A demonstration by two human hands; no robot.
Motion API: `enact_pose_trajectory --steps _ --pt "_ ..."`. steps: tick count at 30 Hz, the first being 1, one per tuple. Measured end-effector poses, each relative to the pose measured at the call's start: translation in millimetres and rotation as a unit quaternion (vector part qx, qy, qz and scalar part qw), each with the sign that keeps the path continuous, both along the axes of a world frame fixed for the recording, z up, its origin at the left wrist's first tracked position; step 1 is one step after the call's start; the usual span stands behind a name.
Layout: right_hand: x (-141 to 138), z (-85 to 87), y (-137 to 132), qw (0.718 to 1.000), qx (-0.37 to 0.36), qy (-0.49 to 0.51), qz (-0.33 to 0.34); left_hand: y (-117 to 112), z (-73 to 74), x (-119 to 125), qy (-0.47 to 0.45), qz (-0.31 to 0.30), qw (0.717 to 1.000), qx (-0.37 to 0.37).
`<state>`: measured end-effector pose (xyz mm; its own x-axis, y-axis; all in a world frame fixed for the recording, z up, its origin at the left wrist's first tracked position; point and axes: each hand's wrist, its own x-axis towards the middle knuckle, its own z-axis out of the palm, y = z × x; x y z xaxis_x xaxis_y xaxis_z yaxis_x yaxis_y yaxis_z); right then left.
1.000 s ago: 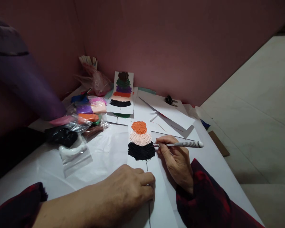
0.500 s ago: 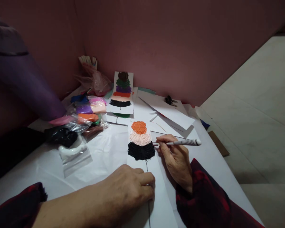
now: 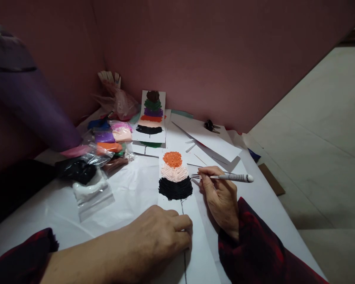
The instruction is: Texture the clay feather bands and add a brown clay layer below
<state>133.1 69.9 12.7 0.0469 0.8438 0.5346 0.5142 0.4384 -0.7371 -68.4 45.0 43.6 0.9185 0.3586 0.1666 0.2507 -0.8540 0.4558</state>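
Observation:
A white card (image 3: 199, 252) lies before me with a clay picture (image 3: 174, 176) on it in orange, peach and black layers above a thin drawn stem. My left hand (image 3: 162, 232) rests closed on the card's lower part, pressing it down. My right hand (image 3: 220, 197) pinches a small fork (image 3: 225, 177) with a striped handle. The fork's tines sit just right of the peach and black clay, a little off its edge.
A finished card (image 3: 151, 116) with several clay colours stands against the pink wall. Bags of coloured clay (image 3: 106, 146) lie at the left, with a black lump (image 3: 77, 169) and a white one. Loose white sheets (image 3: 213, 140) and keys (image 3: 210, 125) lie behind. A purple sleeve (image 3: 26, 102) reaches in from the left.
My right hand has shifted slightly right and up, drawing the fork's tines away from the edge of the black clay. My left hand has stayed in place.

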Motion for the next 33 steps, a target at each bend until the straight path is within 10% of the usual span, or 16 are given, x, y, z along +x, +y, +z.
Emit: enact_pose_trajectory --steps 33 --pt "-2.4 6.2 -1.4 1.0 0.026 -0.011 0.009 -1.0 2.1 -0.5 0.01 0.007 1.0 -0.014"
